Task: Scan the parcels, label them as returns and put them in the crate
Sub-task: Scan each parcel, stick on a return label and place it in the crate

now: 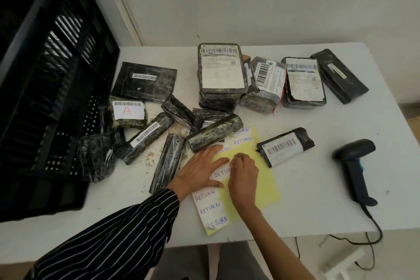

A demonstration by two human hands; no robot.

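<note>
Counting on the white desk (295,200), I find about fifteen parcels (221,68) wrapped in dark film, though some are half hidden in the heap, so the number is not sure. Eight lie loose from 9 to 11 o'clock, near the one black crate (45,98) that fills the 9 o'clock end. At least six are grouped at 12 to 1 o'clock, some of them stacked. One single parcel (285,146) with a barcode lies alone at 2 o'clock from the hands. One barcode scanner (354,166) lies at 3 o'clock, well apart from the parcels. One yellow sheet (261,188) lies in the middle, toward 6 o'clock, and seven handwritten RETURN labels can be read on it, three of them in a row at its 6 o'clock end. A long parcel (214,135) covers its 12 o'clock corner. The left arm, in a dark striped sleeve (127,229), comes in from 7 o'clock, and the left hand (200,170) lies flat on the sheet with straight, spread fingers, pressing it down. The bare right forearm comes from 5 o'clock. The right hand (243,173) is bent at the knuckles, its fingertips down on the sheet beside one RETURN label (221,174), which lies between both hands. I cannot tell if the fingers already pinch this label.
</note>
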